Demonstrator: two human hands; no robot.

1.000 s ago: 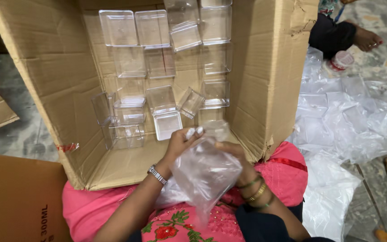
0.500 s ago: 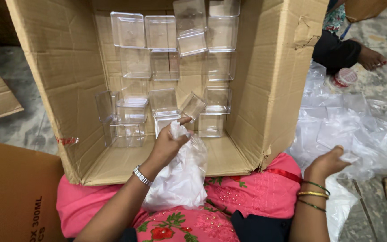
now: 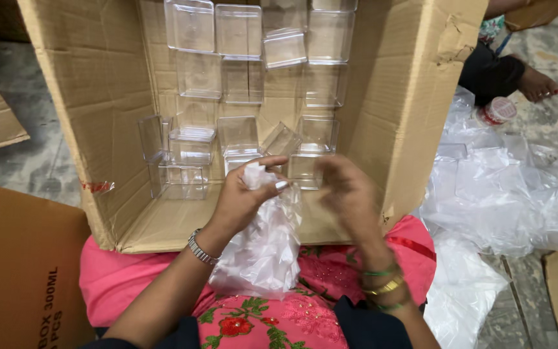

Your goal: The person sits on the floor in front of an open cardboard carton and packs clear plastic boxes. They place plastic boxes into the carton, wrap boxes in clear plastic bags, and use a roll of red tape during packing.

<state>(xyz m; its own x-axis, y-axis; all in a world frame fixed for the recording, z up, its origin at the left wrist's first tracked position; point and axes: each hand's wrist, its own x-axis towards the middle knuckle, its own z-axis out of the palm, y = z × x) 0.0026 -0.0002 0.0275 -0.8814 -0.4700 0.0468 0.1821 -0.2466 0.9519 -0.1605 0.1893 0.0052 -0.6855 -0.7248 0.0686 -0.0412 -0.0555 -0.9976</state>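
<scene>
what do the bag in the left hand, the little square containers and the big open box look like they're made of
The bag in the left hand looks like thin, soft plastic film: translucent white, crinkled and glossy. The square containers seem to be rigid clear plastic, see-through with shiny edges. The big box looks like brown corrugated cardboard: matte, creased, torn at one flap.

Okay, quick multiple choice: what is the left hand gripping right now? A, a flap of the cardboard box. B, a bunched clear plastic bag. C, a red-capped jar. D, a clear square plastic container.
B: the left hand is closed around the neck of a crumpled clear plastic bag hanging over the lap.
</scene>
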